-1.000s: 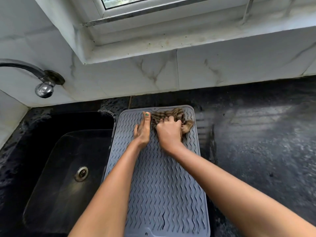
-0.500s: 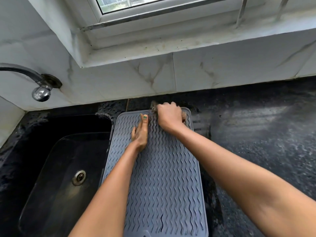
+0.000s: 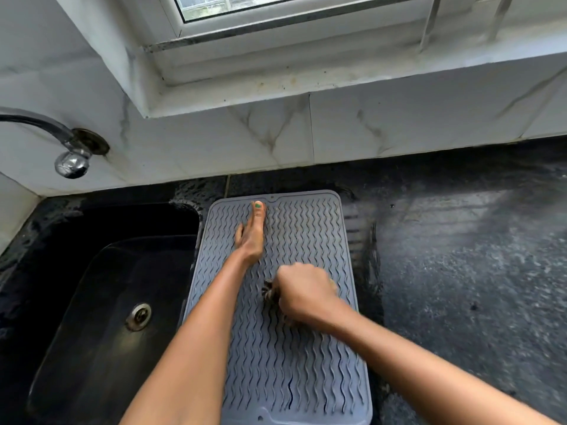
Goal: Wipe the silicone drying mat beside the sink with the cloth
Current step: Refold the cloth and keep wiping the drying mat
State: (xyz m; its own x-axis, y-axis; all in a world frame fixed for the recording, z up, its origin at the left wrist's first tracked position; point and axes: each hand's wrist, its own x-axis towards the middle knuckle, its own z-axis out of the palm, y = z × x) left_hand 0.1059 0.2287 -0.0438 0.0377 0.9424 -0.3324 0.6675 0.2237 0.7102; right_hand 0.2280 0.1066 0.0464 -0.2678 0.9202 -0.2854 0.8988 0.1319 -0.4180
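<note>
While the right hand (image 3: 305, 294) sits blurred over the middle of the grey silicone drying mat (image 3: 306, 363), it's fisted around a bunched brown checked cloth (image 3: 270, 294); only a dark crumpled edge of the cloth shows, poking out at the hand's left side and under the wrist. Cloth is pressed onto the mat's wavy ribs, roughly mid-length, right of centre.

Left hand (image 3: 251, 234) lies flat on the far half of the mat, fingers straight and held together, pointing toward the wall. Thumb nail is painted green, tip close to the mat's far edge. That hand grips nothing, just palm-down on the mat. Both forearms come in from the bottom of the frame, left one crossing the mat's left edge.

Mat lies lengthwise on the black speckled counter (image 3: 460, 286), its left edge just beside the rim of the black sink (image 3: 101, 302). Steel drain (image 3: 138, 316) is visible in the sink floor. Counter right of the mat looks wet and streaked. One dark wavy split or line shows in the mat's near end; can't tell which.

Chrome tap (image 3: 72, 157) comes out of the marble-look wall tiles (image 3: 337, 133) above the sink's far left. White window sill (image 3: 306, 78) runs above the tiles.
</note>
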